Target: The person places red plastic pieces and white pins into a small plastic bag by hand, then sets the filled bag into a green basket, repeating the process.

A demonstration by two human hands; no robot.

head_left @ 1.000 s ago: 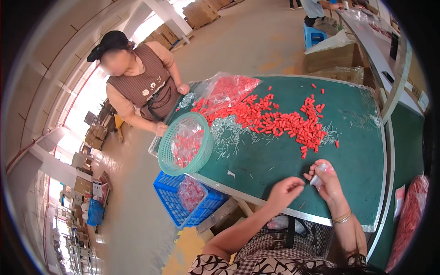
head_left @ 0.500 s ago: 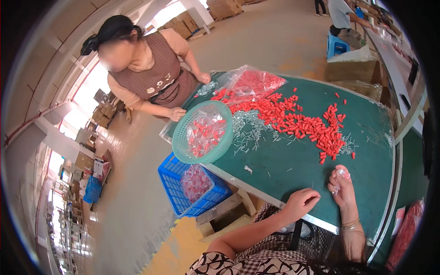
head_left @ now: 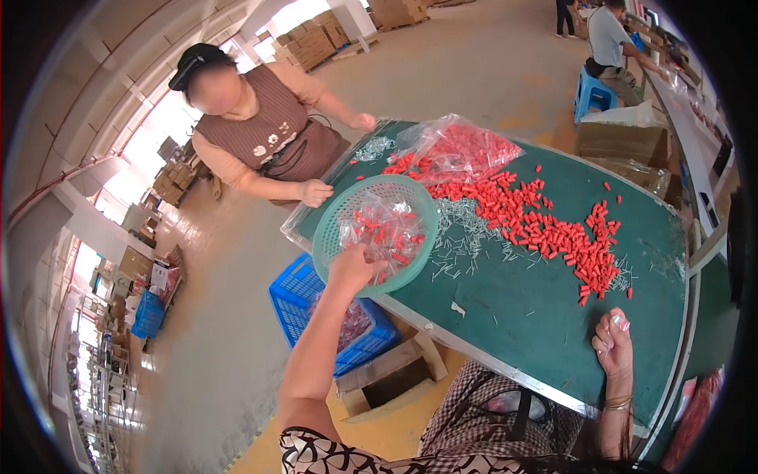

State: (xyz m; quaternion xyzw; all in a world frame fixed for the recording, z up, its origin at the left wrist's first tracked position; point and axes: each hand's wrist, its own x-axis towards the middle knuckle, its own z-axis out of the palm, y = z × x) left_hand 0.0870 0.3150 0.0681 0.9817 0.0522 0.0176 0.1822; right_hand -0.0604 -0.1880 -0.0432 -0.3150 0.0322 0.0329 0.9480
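My left hand (head_left: 355, 270) reaches into a round green mesh basket (head_left: 322, 249) at the table's left edge. Its bent fingers close on a clear plastic bag among several small clear bags (head_left: 377, 225) with red pieces; the fingertips are partly hidden there. Over the table's near right part, my right hand (head_left: 613, 344) is curled shut, palm up. A shiny, clear bit shows at its fingertips, too small to name for sure. Beyond it lie a heap of small red plastic plugs (head_left: 545, 233) and loose metal screws (head_left: 458, 233) on the green tabletop (head_left: 513, 324).
A large clear bag of red plugs (head_left: 466, 146) lies at the back. Across the table stands a co-worker (head_left: 276, 126), one hand near the basket. Below the left edge are a blue crate (head_left: 288, 304) with bagged pieces and an open cardboard box (head_left: 395, 371).
My left hand has moved from the table's near edge, leftward and away, into the green basket. My right hand stays curled over the table. The co-worker's hand no longer touches the basket rim.
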